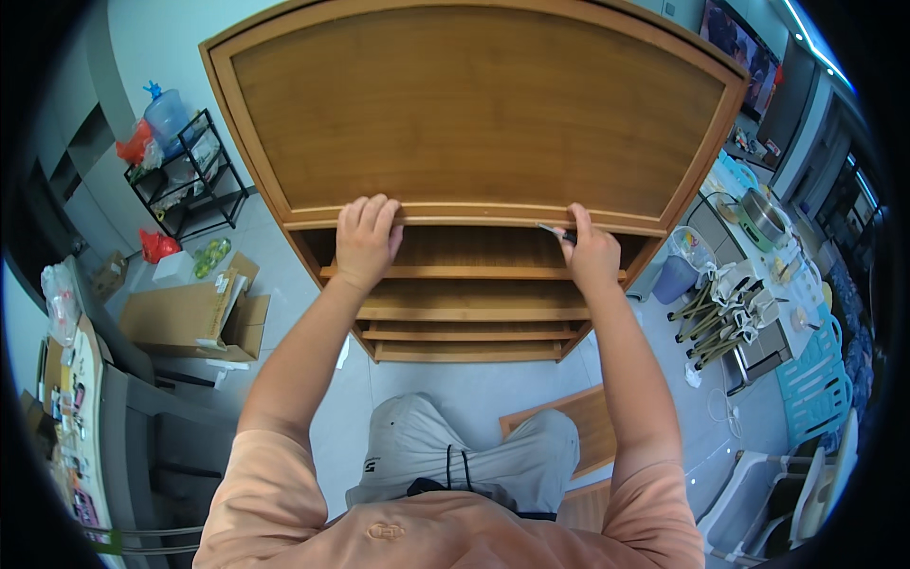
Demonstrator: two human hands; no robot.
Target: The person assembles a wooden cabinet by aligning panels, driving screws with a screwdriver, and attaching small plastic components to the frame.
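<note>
A tall wooden cabinet (pixel 474 301) stands in front of me, its lower shelves exposed. Its upper front is covered by a large framed wooden door panel (pixel 474 114). My left hand (pixel 367 239) has its fingers curled over the panel's bottom rail, left of the middle. Farther right along the same rail, my right hand (pixel 591 251) is closed around a small screwdriver-like tool (pixel 552 229) with a metal shaft and a dark handle. The forefinger of that hand rests up against the rail. Most of the tool's handle is hidden in the palm.
Loose wooden panels (pixel 597 431) lie on the floor by my right leg. An opened cardboard box (pixel 180 308) and a black rack (pixel 194 180) are to the left. On the right are folded stools (pixel 725 313), a purple bin (pixel 675 277) and a cluttered table (pixel 796 284).
</note>
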